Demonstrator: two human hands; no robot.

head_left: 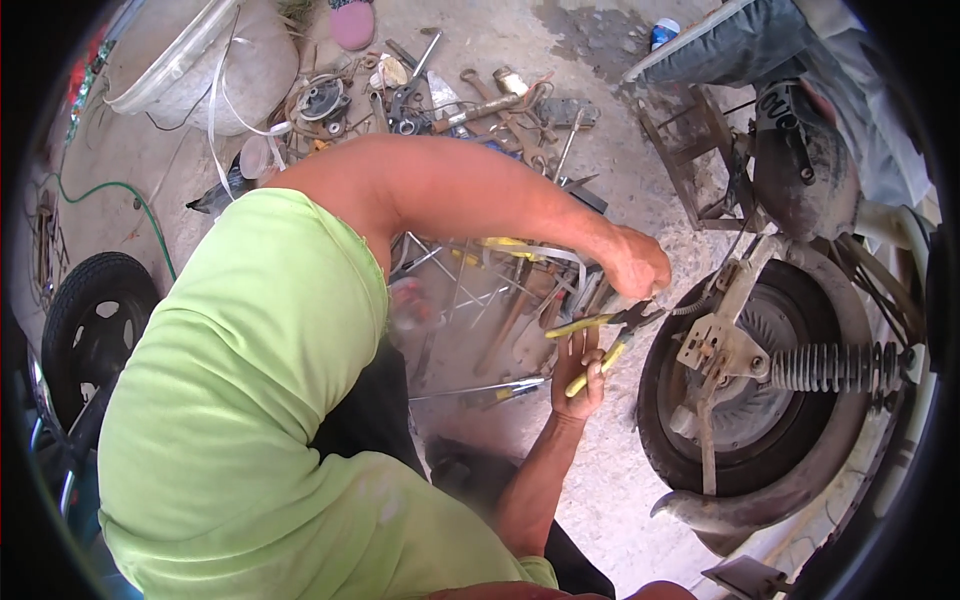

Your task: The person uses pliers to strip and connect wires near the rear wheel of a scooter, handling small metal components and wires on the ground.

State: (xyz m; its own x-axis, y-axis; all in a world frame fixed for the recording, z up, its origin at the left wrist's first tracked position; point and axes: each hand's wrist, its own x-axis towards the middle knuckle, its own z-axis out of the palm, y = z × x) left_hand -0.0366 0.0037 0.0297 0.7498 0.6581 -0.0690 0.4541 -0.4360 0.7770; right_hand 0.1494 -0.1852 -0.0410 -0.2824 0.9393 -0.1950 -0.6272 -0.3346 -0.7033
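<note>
Two hands, one pair of pliers, right of centre

Yellow-handled pliers (626, 320) lie right of frame centre, handles spread, dark head pointing right. Right hand (580, 388), below them, is palm-up: thumb over the lower handle, fingers extended upward toward the other, so the grip looks loose. Left hand (638, 265), just above the head, has its fingers curled downward; cannot tell whether it pinches anything or touches the metal.

Handling (judged): rigid, moderately light, heaviest at the head; not fragile. Sleeves probably grip well unless greasy. Best hold: both sleeves, well back from the pivot; fingers clear of the jaws.

Outward: wheel (750, 425) with dusty hub and metal bracket (722, 345), right of the pliers; coil spring (835, 368) at right edge. Screwdriver (512, 394) left of the right hand. Rusty frame (688, 155), upper right. Pale tub (250, 80), upper left; loose tyre (72, 300), far left.
</note>
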